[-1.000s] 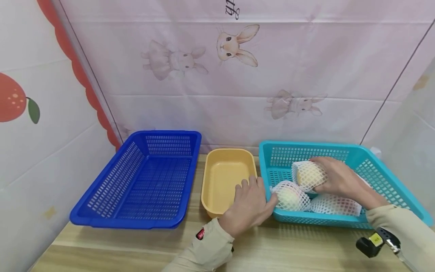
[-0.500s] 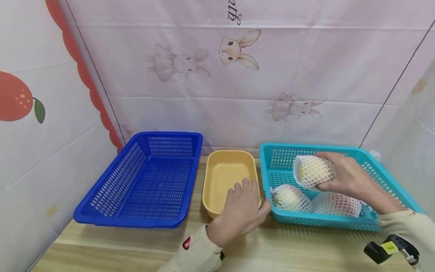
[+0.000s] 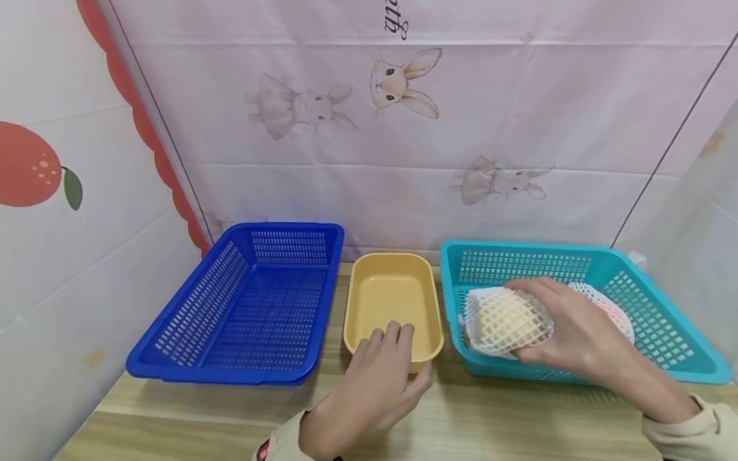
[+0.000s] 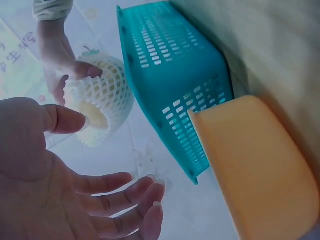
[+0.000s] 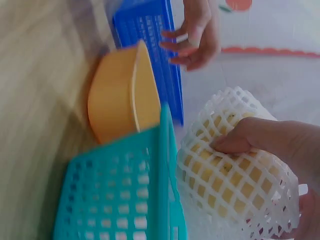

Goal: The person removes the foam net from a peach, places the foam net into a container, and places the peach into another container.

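My right hand grips a pale yellow fruit wrapped in a white foam net, over the front left part of the turquoise basket. In the right wrist view the thumb presses on the netting, and brown specks mark the skin of the fruit. Behind my right hand another netted fruit, partly reddish, shows in the basket. My left hand holds nothing, its fingers loosely bent over the front rim of the yellow tub. From the left wrist, the palm faces the held fruit.
To the left stands a blue slotted basket with a raised rim. The yellow tub sits between the two baskets on a wooden table. A printed cloth wall rises right behind them.
My right hand first lifts the netted fruit, then brings it forward and left toward the basket's near corner, covering the fruits there. My left hand has drawn back toward me and left.
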{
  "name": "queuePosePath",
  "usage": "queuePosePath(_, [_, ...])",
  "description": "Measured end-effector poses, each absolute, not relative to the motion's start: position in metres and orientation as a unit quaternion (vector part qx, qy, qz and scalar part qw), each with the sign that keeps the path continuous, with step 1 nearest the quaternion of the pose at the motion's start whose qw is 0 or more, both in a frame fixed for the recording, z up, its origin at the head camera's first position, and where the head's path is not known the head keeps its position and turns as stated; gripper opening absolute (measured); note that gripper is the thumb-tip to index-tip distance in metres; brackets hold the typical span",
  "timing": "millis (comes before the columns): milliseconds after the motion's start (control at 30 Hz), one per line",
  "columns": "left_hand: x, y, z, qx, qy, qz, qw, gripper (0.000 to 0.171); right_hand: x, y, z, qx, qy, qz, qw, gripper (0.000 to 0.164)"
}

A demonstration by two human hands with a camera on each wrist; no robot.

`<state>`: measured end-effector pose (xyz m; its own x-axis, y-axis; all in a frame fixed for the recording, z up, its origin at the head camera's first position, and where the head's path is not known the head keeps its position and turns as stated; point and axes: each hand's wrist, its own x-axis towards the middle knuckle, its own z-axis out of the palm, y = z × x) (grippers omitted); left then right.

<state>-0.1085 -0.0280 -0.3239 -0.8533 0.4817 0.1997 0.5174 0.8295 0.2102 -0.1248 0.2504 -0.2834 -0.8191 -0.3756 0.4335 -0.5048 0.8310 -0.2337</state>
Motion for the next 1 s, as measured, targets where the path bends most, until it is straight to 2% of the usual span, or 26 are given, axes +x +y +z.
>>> queuePosePath(400, [-0.077,-0.062,-0.336,-0.280,-0.943,-0.162,0.076,0.044,-0.085,0.205,-0.299,0.283,-0.916,0.177,0.224,0.093])
queuePosePath(633, [-0.071,-0.078,-0.353,-0.280,-0.942,-0.167,0.082,0.041,-0.072,0.182,-0.331,0.342,-0.887,0.164,0.263,0.095])
queuePosePath(800, [-0.071,-0.086,-0.363,-0.281,-0.943,-0.167,0.062,0.039,-0.070,0.170,-0.359,0.362,-0.882,0.151,0.259,0.095])
queuePosePath(1000, [-0.072,-0.096,-0.376,-0.288,-0.939,-0.166,0.087,0.034,-0.065,0.159,-0.385,0.342,-0.896,0.154,0.235,0.090])
